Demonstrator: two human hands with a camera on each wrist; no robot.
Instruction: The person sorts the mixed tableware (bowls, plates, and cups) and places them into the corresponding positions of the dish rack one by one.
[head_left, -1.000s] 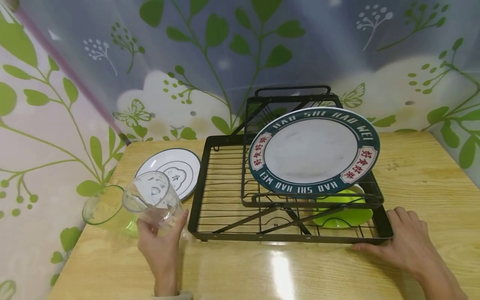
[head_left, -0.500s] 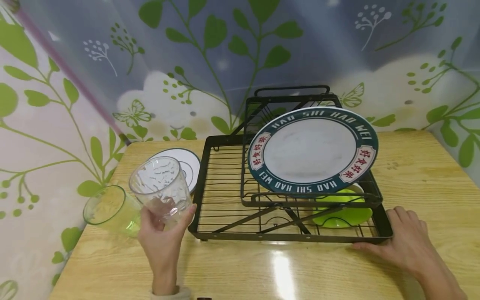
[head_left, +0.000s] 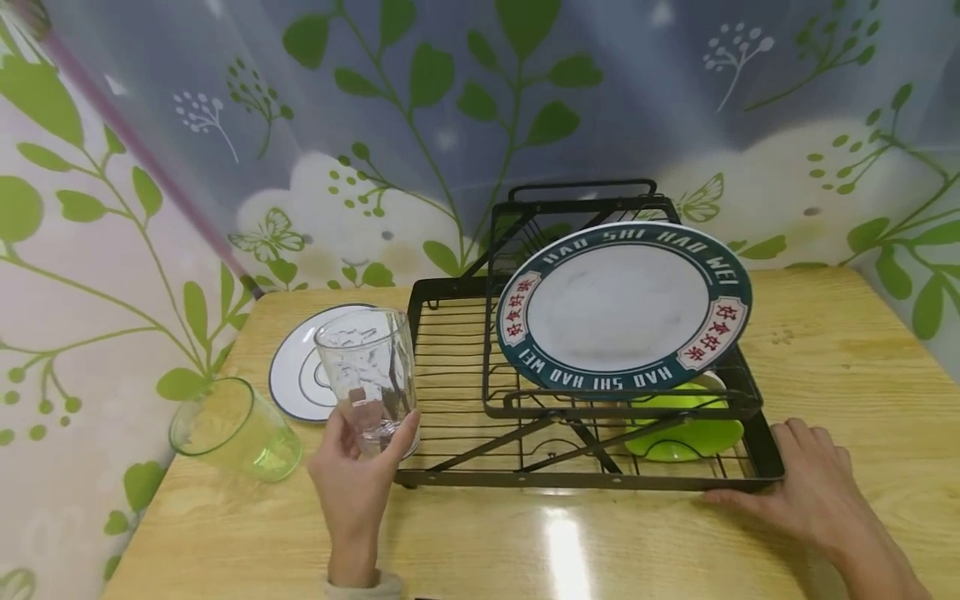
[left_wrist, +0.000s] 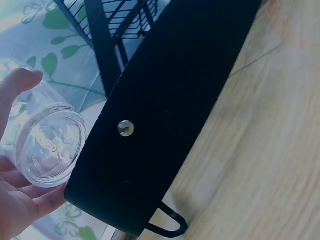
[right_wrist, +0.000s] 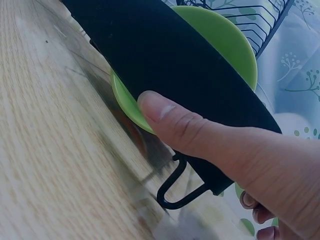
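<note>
My left hand [head_left: 354,479] holds a clear drinking glass [head_left: 367,358] by its lower part, slightly tilted, at the left end of the black dish rack [head_left: 517,480]. In the left wrist view the glass base [left_wrist: 52,147] appears beside the rack's end, thumb above and fingers beneath. My right hand [head_left: 813,479] grips the rack's front right corner; in the right wrist view the thumb [right_wrist: 175,122] lies against the dark front rail, and other fingertips curl past the end. A large white plate with a dark green rim [head_left: 618,308] leans on the upper tier. Below sits a lime green bowl [head_left: 678,442].
A yellow-green glass [head_left: 240,433] lies tilted on the wooden table [head_left: 225,533] at the left. Behind it, a small white plate [head_left: 288,379] rests flat beside the rack. A leaf-patterned wall covering [head_left: 337,217] stands behind and to the left.
My left hand has carried the clear glass rightward, from over the small plate to the rack's left end, and the glass is more upright. The right hand stays at the rack's corner.
</note>
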